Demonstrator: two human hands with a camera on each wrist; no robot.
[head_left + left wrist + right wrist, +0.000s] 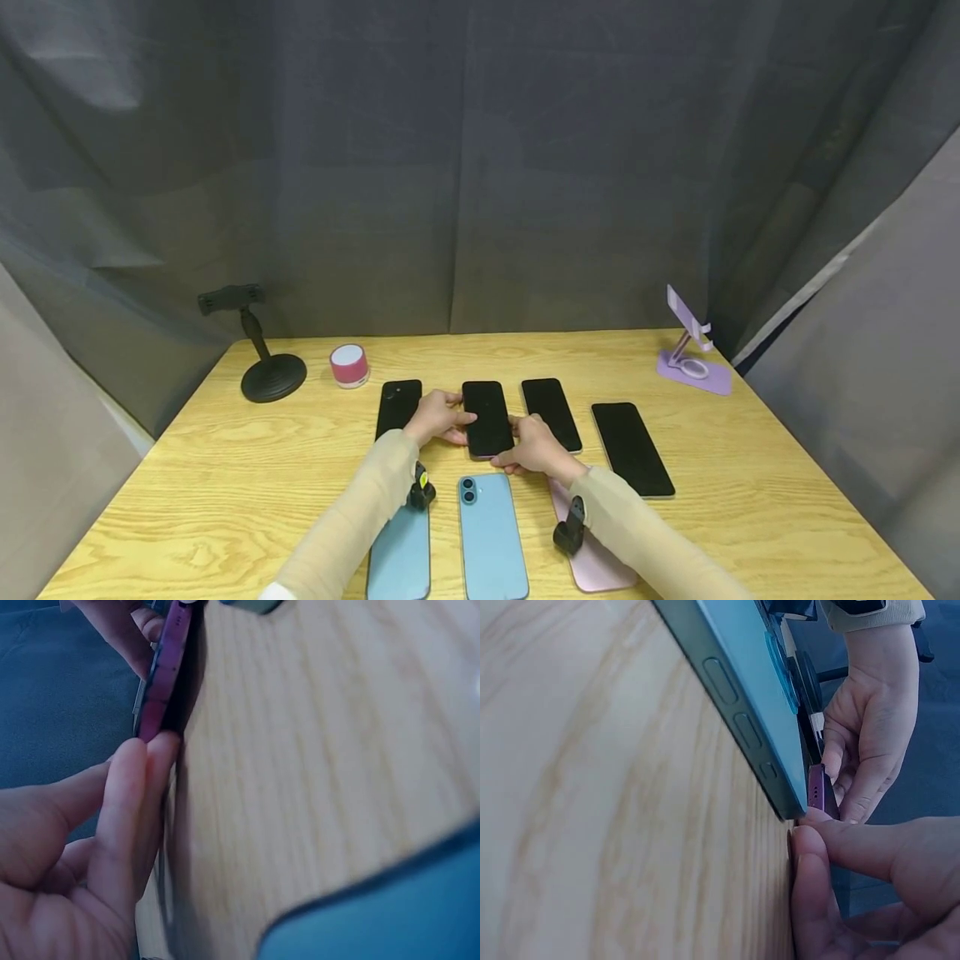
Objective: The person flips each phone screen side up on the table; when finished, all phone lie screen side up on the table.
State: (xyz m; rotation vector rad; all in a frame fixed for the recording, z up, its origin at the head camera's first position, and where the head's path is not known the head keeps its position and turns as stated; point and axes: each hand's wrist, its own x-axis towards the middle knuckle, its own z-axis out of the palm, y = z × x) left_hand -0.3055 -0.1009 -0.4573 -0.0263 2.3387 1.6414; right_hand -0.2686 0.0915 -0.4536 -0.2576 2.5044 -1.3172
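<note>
A smartphone (pixel 487 414) with a black screen facing up lies in the middle, between both hands. My left hand (pixel 437 417) pinches its left side between thumb and fingers. At its lower right corner, my right hand (pixel 536 446) grips the edge with thumb and fingertips. The phone's pinkish-purple side (pixel 166 671) shows in the left wrist view, close over the wood. In the right wrist view, the same purple edge (pixel 817 787) appears between the hands, partly hidden by fingers. Just in front lies a light blue phone (pixel 492 537), back up, its cameras toward the held phone.
A black-backed phone (pixel 397 407) lies left of the hands; two dark-screened phones (pixel 551 412) (pixel 633 450) lie right. Another blue phone (pixel 401 554) and a pink phone (pixel 600 562) sit under the forearms. Behind stand a black stand (pixel 273 377), pink-white cylinder (pixel 349 367) and purple stand (pixel 693 371).
</note>
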